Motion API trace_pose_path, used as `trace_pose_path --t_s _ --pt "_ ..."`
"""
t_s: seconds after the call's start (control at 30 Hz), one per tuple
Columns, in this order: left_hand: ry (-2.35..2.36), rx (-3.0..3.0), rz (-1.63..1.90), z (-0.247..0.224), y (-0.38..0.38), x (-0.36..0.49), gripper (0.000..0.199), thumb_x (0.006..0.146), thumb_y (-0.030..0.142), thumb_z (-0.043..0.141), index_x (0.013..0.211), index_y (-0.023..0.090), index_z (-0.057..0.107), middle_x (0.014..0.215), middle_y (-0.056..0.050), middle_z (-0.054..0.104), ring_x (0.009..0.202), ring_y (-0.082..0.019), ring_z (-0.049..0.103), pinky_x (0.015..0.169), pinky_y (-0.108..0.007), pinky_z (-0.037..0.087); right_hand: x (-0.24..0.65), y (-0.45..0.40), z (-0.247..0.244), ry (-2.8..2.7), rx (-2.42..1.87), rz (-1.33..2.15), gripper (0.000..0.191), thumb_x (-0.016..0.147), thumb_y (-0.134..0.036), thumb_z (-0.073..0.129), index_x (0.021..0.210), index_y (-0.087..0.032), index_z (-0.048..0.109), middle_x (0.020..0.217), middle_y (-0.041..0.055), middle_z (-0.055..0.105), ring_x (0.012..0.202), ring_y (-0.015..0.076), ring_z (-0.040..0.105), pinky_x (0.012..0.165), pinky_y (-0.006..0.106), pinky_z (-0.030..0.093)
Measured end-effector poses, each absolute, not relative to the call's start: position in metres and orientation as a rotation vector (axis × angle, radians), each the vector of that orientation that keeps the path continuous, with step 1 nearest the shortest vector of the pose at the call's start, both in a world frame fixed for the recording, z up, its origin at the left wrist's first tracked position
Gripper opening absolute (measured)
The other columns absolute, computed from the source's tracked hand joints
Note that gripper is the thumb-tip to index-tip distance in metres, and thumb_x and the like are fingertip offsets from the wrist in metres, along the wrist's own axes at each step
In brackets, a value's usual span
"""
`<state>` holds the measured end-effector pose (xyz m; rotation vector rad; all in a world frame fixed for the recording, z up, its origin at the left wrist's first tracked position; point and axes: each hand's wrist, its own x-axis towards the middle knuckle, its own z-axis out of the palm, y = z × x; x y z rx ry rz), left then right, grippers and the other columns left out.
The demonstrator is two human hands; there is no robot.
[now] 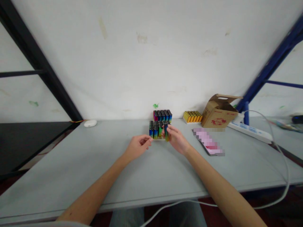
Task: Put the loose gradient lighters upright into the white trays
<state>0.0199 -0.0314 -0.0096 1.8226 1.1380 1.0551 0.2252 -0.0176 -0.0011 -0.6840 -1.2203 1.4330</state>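
Observation:
In my right hand is a blue-to-green battery with a dark top, held upright between thumb and fingers. It is at the right front of a block of similar batteries standing in rows on a low pale tray. My fingers cover part of the right side of that block. My left hand is closed, its thumb and forefinger pinched at the tray's left front corner. Whether anything is between those fingertips is too small to see. Right behind stands a second block of batteries, red to blue with black tops.
Yellow batteries stand in a tray by the wall, beside an open cardboard box. A phone lies right of my right hand. Further right are a white power strip and a cable. A white case sits back left.

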Motion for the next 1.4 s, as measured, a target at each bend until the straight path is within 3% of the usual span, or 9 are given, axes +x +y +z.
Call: trace_pose_path --t_s 0.2,0.33,0.5,0.73,0.87,1.07,1.17,1.27,1.4 --pt "0.953 1.876 1.028 -0.012 -0.033 0.026 0.037 0.076 0.038 0.069 0.104 0.015 0.065 0.092 -0.007 0.071 0.073 -0.016 0.065 0.071 -0.029 0.054 0.218 -0.023 -0.006 -1.396 -0.653 1.322 0.035 0.070 -0.044 0.078 0.094 -0.022 0.063 0.096 0.0054 0.074 0.091 0.0193 0.068 0.091 0.040 0.051" --pt "0.939 1.871 0.962 -0.013 -0.037 0.030 0.037 0.078 0.038 0.067 0.106 0.014 0.062 0.081 -0.003 0.066 0.066 -0.013 0.059 0.062 -0.026 0.049 0.210 -0.020 -0.015 -1.478 -0.650 1.107 0.035 0.064 -0.043 0.083 0.088 -0.022 0.068 0.116 0.0092 0.068 0.109 0.0218 0.063 0.093 0.040 0.051" --pt "0.810 1.721 0.871 -0.015 -0.038 0.032 0.031 0.080 0.045 0.066 0.084 0.015 0.058 0.063 0.003 0.055 0.055 -0.010 0.054 0.055 -0.024 0.046 0.211 -0.019 -0.016 -1.546 -0.673 0.870 0.028 0.075 -0.047 0.073 0.084 -0.021 0.071 0.104 0.0097 0.069 0.102 0.0220 0.064 0.080 0.036 0.053" --pt "0.760 1.401 1.034 -0.007 -0.034 0.027 0.036 0.075 0.045 0.072 0.086 0.015 0.057 0.077 -0.007 0.073 0.068 -0.020 0.070 0.067 -0.033 0.055 0.239 -0.004 -0.017 -1.376 -1.000 0.377 0.036 0.093 -0.045 0.046 0.082 -0.018 0.068 0.086 0.0066 0.067 0.086 0.0206 0.062 0.076 0.034 0.048" --pt "0.735 1.203 1.140 -0.002 -0.033 0.022 0.039 0.073 0.036 0.075 0.101 0.015 0.056 0.076 -0.006 0.075 0.067 -0.022 0.072 0.072 -0.038 0.056 0.251 0.011 -0.031 -1.373 -1.203 0.223 0.044 0.094 -0.048 0.038 0.104 -0.015 0.065 0.108 0.0136 0.066 0.105 0.0260 0.059 0.094 0.043 0.044" --pt "0.699 1.029 1.263 0.002 -0.026 0.016 0.020 0.075 0.028 0.072 0.077 0.013 0.059 0.091 -0.014 0.076 0.083 -0.025 0.072 0.075 -0.037 0.056 0.268 0.020 -0.044 -1.847 -1.380 0.464 0.064 0.094 -0.060 0.033 0.135 -0.014 0.049 0.137 0.0174 0.055 0.129 0.0297 0.048 0.111 0.048 0.032" --pt "0.758 0.985 1.310 0.004 -0.023 0.014 0.020 0.080 0.029 0.068 0.074 0.011 0.060 0.091 -0.016 0.075 0.078 -0.024 0.072 0.069 -0.035 0.055 0.273 0.019 -0.046 -2.043 -1.403 0.438 0.065 0.093 -0.062 0.036 0.135 -0.015 0.051 0.142 0.0164 0.051 0.134 0.0303 0.043 0.114 0.048 0.028" --pt "0.778 0.972 1.330 0.006 -0.022 0.011 0.015 0.078 0.022 0.069 0.085 0.010 0.063 0.093 -0.013 0.074 0.069 -0.019 0.070 0.063 -0.031 0.054 0.273 0.018 -0.048 -2.155 -1.382 0.365 0.062 0.093 -0.062 0.038 0.135 -0.018 0.051 0.142 0.0138 0.051 0.135 0.0301 0.042 0.113 0.048 0.028" --pt "0.731 0.919 1.311 0.007 -0.021 0.007 0.018 0.079 0.021 0.068 0.094 0.012 0.064 0.069 -0.002 0.066 0.046 -0.008 0.051 0.048 -0.022 0.043 0.273 0.018 -0.049 -2.203 -1.413 0.291 0.062 0.095 -0.060 0.036 0.138 -0.017 0.049 0.144 0.0145 0.050 0.136 0.0300 0.040 0.113 0.047 0.028"
